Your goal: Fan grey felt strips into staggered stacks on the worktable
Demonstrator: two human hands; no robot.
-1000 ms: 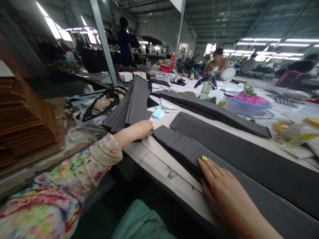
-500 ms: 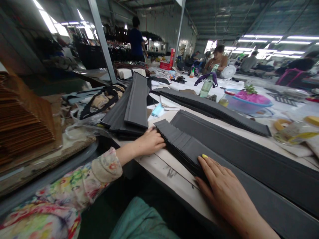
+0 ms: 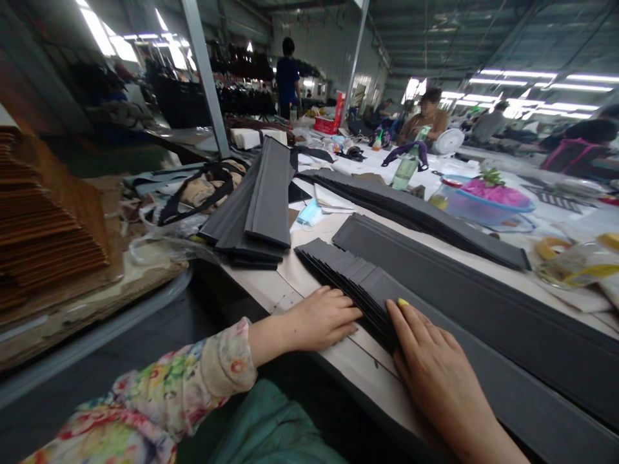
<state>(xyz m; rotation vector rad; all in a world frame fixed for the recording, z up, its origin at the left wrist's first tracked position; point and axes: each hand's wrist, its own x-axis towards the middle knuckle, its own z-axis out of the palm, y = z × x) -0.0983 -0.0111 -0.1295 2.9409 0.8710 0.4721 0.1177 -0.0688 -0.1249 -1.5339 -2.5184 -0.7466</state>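
A stack of dark grey strips (image 3: 483, 364) lies along the near edge of the bench (image 3: 261, 283), its layers stepped and fanned at the end toward the near left corner. The left hand (image 3: 316, 319) is against the stack's near side, fingers loosely bent at the layered edges; whether they grip any strip, I cannot tell. The right hand (image 3: 435, 354) lies on top, fingers straight and close together, thumb lower at the near side; whether it pinches the strips, I cannot tell.

Just beyond lies a second grey stack (image 3: 464, 290), roughly parallel, and farther from the near edge a third stack (image 3: 416, 219). At the near left corner, more strips (image 3: 268, 193) lie crossed in a pile, near a blue mask (image 3: 309, 212). Toward the far edge stand a bottle (image 3: 403, 174) and a blue basin (image 3: 498, 209) holding something pink.
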